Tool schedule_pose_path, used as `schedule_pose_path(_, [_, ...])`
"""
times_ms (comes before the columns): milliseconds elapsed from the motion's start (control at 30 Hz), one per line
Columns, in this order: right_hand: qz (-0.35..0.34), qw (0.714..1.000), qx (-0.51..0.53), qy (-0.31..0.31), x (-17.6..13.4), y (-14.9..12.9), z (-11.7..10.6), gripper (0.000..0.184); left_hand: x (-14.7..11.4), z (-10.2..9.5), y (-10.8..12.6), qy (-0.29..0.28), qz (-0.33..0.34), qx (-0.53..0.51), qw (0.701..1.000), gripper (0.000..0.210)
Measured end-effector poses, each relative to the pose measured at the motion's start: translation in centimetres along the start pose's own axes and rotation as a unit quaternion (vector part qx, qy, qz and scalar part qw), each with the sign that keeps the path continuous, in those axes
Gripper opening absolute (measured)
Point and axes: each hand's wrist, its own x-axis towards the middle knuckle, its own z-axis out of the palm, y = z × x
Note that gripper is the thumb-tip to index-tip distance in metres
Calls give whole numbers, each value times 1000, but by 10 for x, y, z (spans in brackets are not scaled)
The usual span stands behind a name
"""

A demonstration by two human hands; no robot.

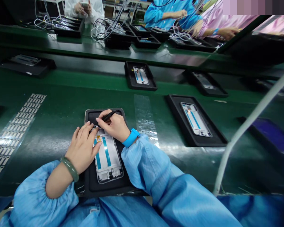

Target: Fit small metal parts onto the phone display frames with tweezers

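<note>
A phone frame (113,151), silver with blue adhesive strips and a small orange flex cable (98,138), lies in a black tray (91,188) in front of me. My left hand (82,148) rests over its upper left side, fingers stretched out and thumb on the frame. At the frame's top end, my right hand (115,126) is closed around a slim black pen-like tool (109,116). The tool's tip and the spot where it works are hidden by my fingers.
To the right, another black tray (180,126) holds a phone frame (196,119); more trays stand farther back. A sheet of small labels (19,129) lies left, a clear strip (144,113) right. A pale curved tube (248,123) rises at right. Co-workers sit across the bench.
</note>
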Motion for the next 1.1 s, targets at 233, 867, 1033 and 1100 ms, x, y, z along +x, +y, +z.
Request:
schedule_pose_path(233, [7, 1000, 1, -3, -2, -1, 3, 17, 0, 1, -1, -9, 2, 5, 1000, 43])
schedule_pose_path(867, [34, 999, 37, -11, 2, -3, 5, 15, -1, 6, -1, -1, -9, 2, 1000, 45])
schedule_pose_path(1033, [67, 988, 137, 31, 3, 0, 7, 22, -1, 6, -2, -1, 1, 7, 1000, 44])
schedule_pose_path(1100, [89, 981, 158, 62, 3, 1, 7, 22, -1, 6, -2, 0, 1, 8, 1000, 43])
